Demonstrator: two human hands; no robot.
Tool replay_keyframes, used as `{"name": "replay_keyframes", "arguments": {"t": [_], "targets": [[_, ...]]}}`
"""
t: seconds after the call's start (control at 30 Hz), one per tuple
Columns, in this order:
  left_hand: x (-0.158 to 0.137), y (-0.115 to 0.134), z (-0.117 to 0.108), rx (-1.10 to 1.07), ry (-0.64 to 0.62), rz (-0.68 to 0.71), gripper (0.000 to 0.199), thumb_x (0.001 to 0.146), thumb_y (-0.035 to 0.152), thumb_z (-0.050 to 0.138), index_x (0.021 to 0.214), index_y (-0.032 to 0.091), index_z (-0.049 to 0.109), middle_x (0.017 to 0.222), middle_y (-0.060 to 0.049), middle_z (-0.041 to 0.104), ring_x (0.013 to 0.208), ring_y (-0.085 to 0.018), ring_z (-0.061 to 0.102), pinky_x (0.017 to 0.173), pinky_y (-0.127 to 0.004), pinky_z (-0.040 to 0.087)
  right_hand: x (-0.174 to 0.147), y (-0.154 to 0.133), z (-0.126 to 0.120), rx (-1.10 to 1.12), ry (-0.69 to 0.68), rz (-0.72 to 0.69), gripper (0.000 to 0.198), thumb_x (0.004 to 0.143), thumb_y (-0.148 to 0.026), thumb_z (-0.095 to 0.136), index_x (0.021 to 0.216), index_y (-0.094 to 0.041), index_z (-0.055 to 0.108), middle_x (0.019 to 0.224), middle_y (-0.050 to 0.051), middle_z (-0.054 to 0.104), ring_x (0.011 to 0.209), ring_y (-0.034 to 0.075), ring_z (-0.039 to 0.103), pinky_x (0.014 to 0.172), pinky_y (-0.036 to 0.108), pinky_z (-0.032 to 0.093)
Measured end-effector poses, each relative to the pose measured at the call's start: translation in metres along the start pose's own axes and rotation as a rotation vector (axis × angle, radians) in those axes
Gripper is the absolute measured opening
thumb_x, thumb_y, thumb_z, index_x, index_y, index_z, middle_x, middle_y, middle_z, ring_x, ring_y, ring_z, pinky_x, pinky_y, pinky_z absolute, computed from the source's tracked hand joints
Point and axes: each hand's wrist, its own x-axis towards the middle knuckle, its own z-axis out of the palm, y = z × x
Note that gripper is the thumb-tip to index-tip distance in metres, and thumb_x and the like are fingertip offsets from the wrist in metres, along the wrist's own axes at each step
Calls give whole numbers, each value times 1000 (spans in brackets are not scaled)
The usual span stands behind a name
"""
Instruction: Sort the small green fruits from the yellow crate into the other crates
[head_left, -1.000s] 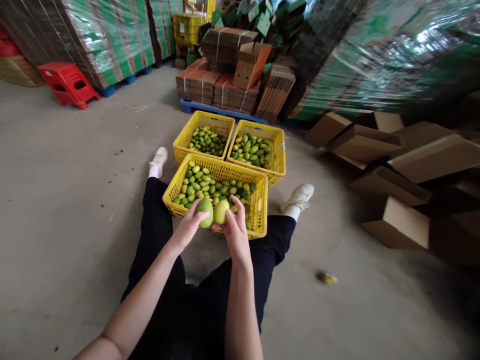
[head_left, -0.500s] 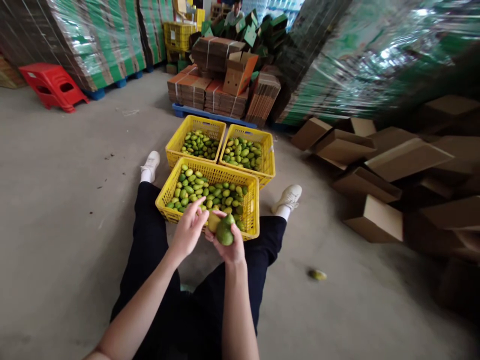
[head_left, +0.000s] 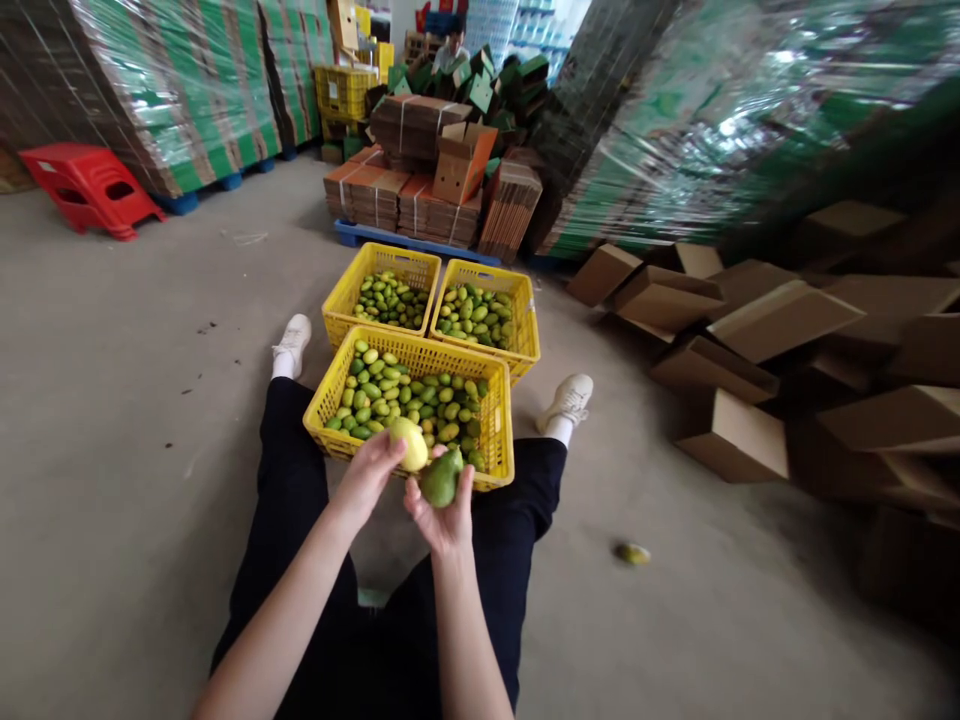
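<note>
Pinched in the fingers of my left hand is a pale yellow lemon. My right hand, palm up, has its fingers around a green lemon with a pointed tip. Both hands are close together over the near edge of a yellow plastic crate between my legs. Many green and yellowish lemons lie inside this crate, mostly toward its left and far side. Behind it stand a left yellow crate and a right yellow crate, both holding more of the fruit.
On the floor to the right lies a single fruit. Open cardboard boxes are heaped farther right. Bundled flat cartons rest on a blue pallet ahead. A red stool stands at left. A person is in the background.
My left hand, empty with fingers apart before, now grips the yellow lemon that was in my right hand beside the green one. The whole view has shifted slightly.
</note>
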Motion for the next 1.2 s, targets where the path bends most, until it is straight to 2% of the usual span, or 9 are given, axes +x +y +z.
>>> {"name": "replay_keyframes", "arguments": {"t": [0.13, 0.3, 0.47, 0.63, 0.8, 0.9, 0.97, 1.07, 1.2], "targets": [[4, 11, -13, 0, 143, 68, 50, 67, 44, 82, 108, 16, 71, 110, -10, 70, 108, -24, 63, 95, -34, 49, 8, 5, -13, -235, 105, -179, 43, 75, -63, 66, 95, -26, 56, 75, -3, 60, 49, 9, 48, 45, 22, 39], [0, 11, -17, 426, 140, 90, 51, 68, 32, 82, 116, 19, 69, 121, -11, 66, 110, -26, 63, 91, -35, 54, 9, -2, -15, -698, 232, -464, 54, 72, -26, 76, 120, -28, 52, 117, 3, 59, 99, 17, 60, 87, 30, 51], [-7, 1, -11, 615, 16, 232, 41, 77, 29, 74, 118, 25, 69, 127, -9, 62, 119, -25, 59, 97, -36, 53, 1, -9, -2, -1180, 67, -764, 41, 85, -12, 57, 123, -27, 56, 122, 9, 58, 119, 24, 55, 103, 44, 45], [-14, 8, -10, 690, -53, 319, 43, 79, 26, 73, 122, 31, 68, 124, -7, 60, 119, -23, 58, 101, -37, 51, -4, -12, 9, -1225, 46, -894, 42, 82, -4, 56, 116, -28, 61, 117, 8, 61, 114, 23, 58, 100, 44, 48], [-20, 20, -10, 624, -30, 272, 45, 72, 29, 79, 116, 28, 72, 110, -5, 61, 108, -21, 63, 93, -33, 56, -7, -15, 19, -1121, 38, -805, 35, 81, -9, 62, 111, -27, 67, 111, 8, 65, 108, 23, 61, 94, 42, 51], [-21, 27, -12, 579, -7, 180, 45, 66, 30, 83, 110, 23, 75, 103, -6, 66, 99, -21, 66, 87, -30, 58, -13, -22, 30, -975, 68, -641, 29, 77, -14, 70, 104, -27, 70, 111, 7, 67, 109, 25, 61, 99, 43, 48], [-20, 31, -14, 503, 2, 50, 44, 63, 35, 85, 103, 17, 77, 93, -8, 70, 85, -21, 69, 76, -28, 59, -18, -29, 36, -806, 90, -474, 42, 70, -18, 78, 110, -28, 67, 110, 6, 68, 106, 25, 63, 97, 43, 51], [-16, 31, -14, 307, -26, -162, 51, 62, 49, 83, 94, 10, 77, 80, -11, 73, 68, -19, 69, 58, -25, 58, -23, -35, 37, -547, 100, -231, 66, 61, -30, 87, 119, -28, 56, 99, 4, 71, 85, 24, 69, 71, 38, 60], [-13, 21, -8, 162, 5, -337, 62, 60, 59, 80, 94, 7, 75, 70, -10, 71, 54, -15, 67, 45, -19, 52, -20, -34, 30, -455, 155, -97, 54, 69, -53, 77, 107, -23, 53, 73, 0, 69, 44, 16, 62, 38, 27, 51]]}}
